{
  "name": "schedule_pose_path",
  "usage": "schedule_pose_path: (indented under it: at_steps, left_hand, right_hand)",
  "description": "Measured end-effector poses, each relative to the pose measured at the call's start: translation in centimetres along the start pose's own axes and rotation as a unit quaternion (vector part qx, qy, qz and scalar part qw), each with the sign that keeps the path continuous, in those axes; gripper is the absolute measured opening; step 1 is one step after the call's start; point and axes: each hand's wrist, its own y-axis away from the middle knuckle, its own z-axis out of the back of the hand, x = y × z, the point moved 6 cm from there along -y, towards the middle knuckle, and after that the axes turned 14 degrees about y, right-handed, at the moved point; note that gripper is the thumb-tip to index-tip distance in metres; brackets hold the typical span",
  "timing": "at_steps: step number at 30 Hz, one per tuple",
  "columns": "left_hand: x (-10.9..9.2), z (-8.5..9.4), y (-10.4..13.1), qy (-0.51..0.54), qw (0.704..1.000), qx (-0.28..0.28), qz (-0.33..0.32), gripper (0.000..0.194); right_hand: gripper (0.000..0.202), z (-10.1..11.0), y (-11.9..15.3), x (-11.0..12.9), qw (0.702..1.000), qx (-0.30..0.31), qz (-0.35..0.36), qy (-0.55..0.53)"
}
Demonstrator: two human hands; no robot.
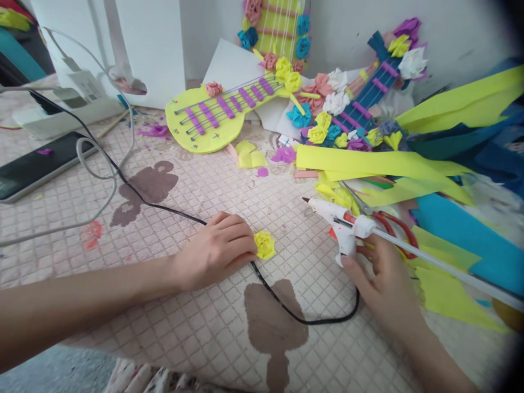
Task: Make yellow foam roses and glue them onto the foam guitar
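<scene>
My left hand (pixel 223 243) rests low on the quilted mat, its fingers closed at a crumpled yellow paper flower (pixel 265 245). The black cord (pixel 282 299) passes under this hand and runs on to the glue gun. In my right hand (pixel 380 267) is a white hot glue gun (pixel 341 218), its dark nozzle pointing left and a long glue stick (pixel 450 273) sticking out of its back. Just behind the gun lie red-handled scissors (pixel 395 232), partly covered by it. A yellow paper guitar (pixel 208 117) with purple strips lies farther back.
Yellow crepe paper strips (pixel 368 161) and a blue sheet (pixel 470 240) spread over the right side. A dark blue paper guitar (pixel 364 103) with flowers leans at the back. On the left are a phone (pixel 41 164), a power strip (pixel 73 112) and a looped grey cable (pixel 98 174).
</scene>
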Motion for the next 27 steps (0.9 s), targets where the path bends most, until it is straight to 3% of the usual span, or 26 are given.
schedule_pose_path:
  at_steps: [3,4,8,11,16,27]
  left_hand:
    - [0.0,0.0,0.0,0.005,1.0,0.0,-0.001,0.012]
    - [0.0,0.0,0.0,0.005,1.0,0.0,-0.003,0.012]
    - [0.0,0.0,0.0,0.004,1.0,-0.004,-0.008,0.012]
    - [-0.1,0.0,-0.1,0.003,1.0,-0.007,-0.005,0.012]
    - [-0.1,0.0,-0.1,-0.002,1.0,-0.006,-0.004,0.013]
    - [0.3,-0.3,0.0,0.027,0.999,-0.007,0.036,0.005]
  right_hand:
    - [0.015,2.7,2.4,0.6,0.986,-0.158,-0.032,0.037]
    - [0.006,3.1,3.1,1.4,0.986,-0.163,-0.011,0.024]
    - [0.008,1.4,3.8,7.2,0.986,0.01,0.167,-0.018]
    - [0.03,-0.3,2.2,10.3,0.978,0.07,0.194,-0.028]
    - [0.054,-2.9,-0.4,13.1,0.968,0.09,0.233,-0.022]
    - [0.05,-4.1,-0.4,13.1,0.973,0.072,0.207,-0.07]
